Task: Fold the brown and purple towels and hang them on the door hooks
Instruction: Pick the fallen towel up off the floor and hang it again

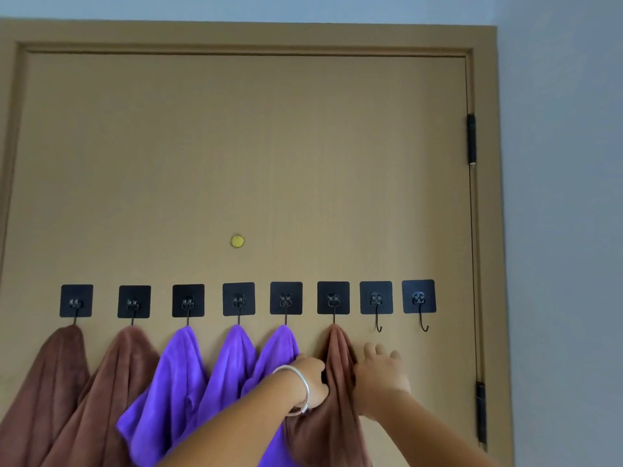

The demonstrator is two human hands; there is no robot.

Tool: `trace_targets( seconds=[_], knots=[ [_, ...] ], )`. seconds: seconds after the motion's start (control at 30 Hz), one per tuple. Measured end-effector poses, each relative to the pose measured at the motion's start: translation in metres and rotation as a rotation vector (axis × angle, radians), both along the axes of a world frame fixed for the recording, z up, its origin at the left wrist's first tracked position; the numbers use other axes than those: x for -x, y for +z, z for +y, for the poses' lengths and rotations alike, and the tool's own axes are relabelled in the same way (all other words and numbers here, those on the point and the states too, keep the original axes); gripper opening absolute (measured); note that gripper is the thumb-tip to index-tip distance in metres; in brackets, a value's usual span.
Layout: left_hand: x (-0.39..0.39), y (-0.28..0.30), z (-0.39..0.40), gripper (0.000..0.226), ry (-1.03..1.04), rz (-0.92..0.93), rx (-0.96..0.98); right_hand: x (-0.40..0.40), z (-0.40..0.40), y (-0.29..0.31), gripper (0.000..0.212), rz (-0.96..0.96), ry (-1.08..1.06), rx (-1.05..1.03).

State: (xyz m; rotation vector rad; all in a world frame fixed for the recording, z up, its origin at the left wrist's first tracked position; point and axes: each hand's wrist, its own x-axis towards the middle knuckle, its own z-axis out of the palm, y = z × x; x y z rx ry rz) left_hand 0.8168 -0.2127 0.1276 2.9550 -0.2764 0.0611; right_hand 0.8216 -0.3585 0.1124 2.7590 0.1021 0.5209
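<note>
A row of black stick-on hooks [238, 299] runs across the tan door [236, 146]. Two brown towels [50, 382] hang from the two leftmost hooks, then three purple towels [175, 382] side by side. A third brown towel [337, 399] hangs from the sixth hook [333, 298]. My left hand [313, 382], with a silver bangle on the wrist, grips this towel's left edge. My right hand [381, 375] presses against its right side with fingers spread. The two rightmost hooks [376, 298] [419, 297] are bare.
A brass peephole [237, 241] sits above the hooks. Black hinges [471, 138] [481, 412] line the door's right edge beside a grey wall [566, 197].
</note>
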Motion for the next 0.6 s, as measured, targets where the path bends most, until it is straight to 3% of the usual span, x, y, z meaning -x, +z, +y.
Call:
trace_targets(
  seconds=[0.13, 0.23, 0.4, 0.6],
  knots=[
    [0.018, 0.004, 0.005, 0.036, 0.037, 0.006, -0.141, 0.017, -0.008, -0.006, 0.038, 0.019, 0.007, -0.064],
    [0.028, 0.014, 0.012, 0.040, -0.016, -0.172, -0.330, 0.031, -0.016, 0.003, 0.038, 0.000, 0.019, -0.105],
    [0.044, 0.028, 0.014, 0.031, -0.078, -0.542, -0.256, 0.060, -0.036, 0.022, 0.045, -0.087, 0.019, -0.252],
    [0.049, 0.024, -0.017, 0.048, -0.304, -0.652, -0.199, 0.100, -0.066, 0.025, 0.061, -0.150, -0.044, -0.299]
  ],
)
